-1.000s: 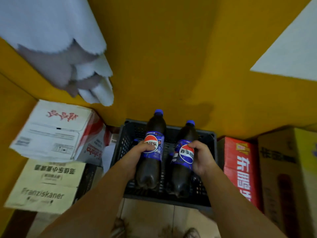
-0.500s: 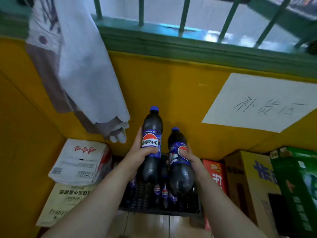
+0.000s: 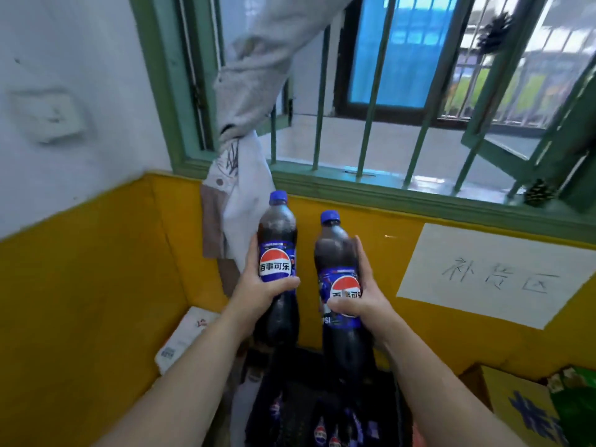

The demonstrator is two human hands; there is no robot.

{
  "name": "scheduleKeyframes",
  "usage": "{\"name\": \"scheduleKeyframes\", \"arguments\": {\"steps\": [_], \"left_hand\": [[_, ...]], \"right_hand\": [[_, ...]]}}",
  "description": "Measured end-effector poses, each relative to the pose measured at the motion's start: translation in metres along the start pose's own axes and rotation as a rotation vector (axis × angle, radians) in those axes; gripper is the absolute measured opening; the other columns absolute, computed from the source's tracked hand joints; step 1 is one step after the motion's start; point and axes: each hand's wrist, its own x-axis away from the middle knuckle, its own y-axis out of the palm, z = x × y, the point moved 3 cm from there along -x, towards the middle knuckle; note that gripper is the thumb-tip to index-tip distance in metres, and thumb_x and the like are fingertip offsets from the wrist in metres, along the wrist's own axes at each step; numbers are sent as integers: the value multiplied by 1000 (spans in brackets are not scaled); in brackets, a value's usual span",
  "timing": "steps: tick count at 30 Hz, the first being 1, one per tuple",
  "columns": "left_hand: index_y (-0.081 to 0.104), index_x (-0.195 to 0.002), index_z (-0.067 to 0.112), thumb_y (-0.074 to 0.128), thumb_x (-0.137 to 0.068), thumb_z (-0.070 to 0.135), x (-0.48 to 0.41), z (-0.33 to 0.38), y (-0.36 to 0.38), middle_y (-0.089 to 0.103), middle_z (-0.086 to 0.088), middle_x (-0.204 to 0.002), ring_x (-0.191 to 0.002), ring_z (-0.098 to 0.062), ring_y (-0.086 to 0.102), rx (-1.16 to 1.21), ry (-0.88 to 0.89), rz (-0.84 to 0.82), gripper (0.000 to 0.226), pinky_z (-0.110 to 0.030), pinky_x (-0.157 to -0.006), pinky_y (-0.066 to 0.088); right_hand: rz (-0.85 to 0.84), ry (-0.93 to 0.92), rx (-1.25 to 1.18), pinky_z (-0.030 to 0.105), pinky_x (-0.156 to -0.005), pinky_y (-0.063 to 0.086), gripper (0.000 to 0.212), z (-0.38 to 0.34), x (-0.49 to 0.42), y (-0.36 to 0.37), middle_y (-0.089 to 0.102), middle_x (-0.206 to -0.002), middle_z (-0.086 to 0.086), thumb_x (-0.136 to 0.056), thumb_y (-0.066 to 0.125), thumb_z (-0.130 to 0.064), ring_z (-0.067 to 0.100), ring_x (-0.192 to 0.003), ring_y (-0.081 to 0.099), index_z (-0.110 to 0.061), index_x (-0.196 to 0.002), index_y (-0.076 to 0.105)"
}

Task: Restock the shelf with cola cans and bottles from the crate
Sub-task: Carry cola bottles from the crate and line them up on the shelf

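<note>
At frame centre, each hand, left hand point(image 3: 258, 290) and right hand point(image 3: 358, 304), gripped a full, heavy, slick cola bottle point(image 3: 278, 253) around its labelled waist.

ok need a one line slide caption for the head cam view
Left hand and right hand each hold a Pepsi bottle upright above the black crate, facing a barred window.

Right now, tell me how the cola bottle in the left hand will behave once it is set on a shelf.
The bottle looks full of dark cola nearly to its blue cap, so probably heavy for its size. It is tall and narrow, so likely apt to tip if nudged. The left hand grips it at the glossy label; that smooth plastic may be slippery.
</note>
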Motion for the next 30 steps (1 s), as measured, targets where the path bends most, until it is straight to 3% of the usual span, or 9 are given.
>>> {"name": "scheduleKeyframes", "arguments": {"steps": [8, 11, 15, 20, 25, 30], "left_hand": [[16, -147, 37, 75, -66, -9, 133, 63, -4, 56, 2, -129, -107, -17, 62, -61, 171, 298, 111, -33, -84, 53], [13, -148, 38, 75, -68, -7, 189, 85, -17, 53, 4, -130, -105, -13, 62, -117, 206, 455, 111, -29, -82, 52], [14, -147, 38, 76, -68, -4, 259, 121, -39, 54, 5, -123, -101, -13, 62, -175, 263, 658, 109, -31, -82, 53], [15, -147, 36, 74, -69, -5, 354, 159, -59, 54, 9, -119, -102, -11, 60, -233, 350, 862, 106, -30, -84, 52], [15, -148, 35, 74, -70, -3, 468, 186, -70, 54, 2, -125, -106, -15, 60, -298, 391, 1004, 105, -31, -83, 55], [13, -146, 40, 74, -71, 0, 607, 207, -71, 52, 12, -121, -101, -7, 60, -394, 415, 1173, 104, -23, -77, 53]], "right_hand": [[-325, -164, 2, 31, -77, 55, 114, -46, 52, 62, 47, -129, -13, -48, 82, -9, 19, -107, 64, -59, -130, 22], [-442, -203, -10, 32, -77, 55, 112, -57, 70, 91, 47, -133, -8, -45, 84, -15, 20, -106, 64, -62, -127, 23], [-585, -261, -12, 33, -77, 55, 123, -70, 99, 142, 44, -139, -2, -47, 86, -18, 20, -104, 64, -53, -141, 14], [-751, -284, -52, 27, -74, 55, 126, -86, 153, 211, 45, -135, -10, -44, 85, -21, 13, -103, 64, -51, -142, 12], [-920, -311, -88, 31, -74, 56, 120, -102, 231, 288, 47, -135, -6, -52, 81, -9, 19, -101, 65, -51, -141, 14], [-1085, -329, -188, 35, -75, 57, 117, -115, 341, 362, 48, -132, -11, -54, 79, -4, 25, -101, 65, -52, -140, 16]]}}
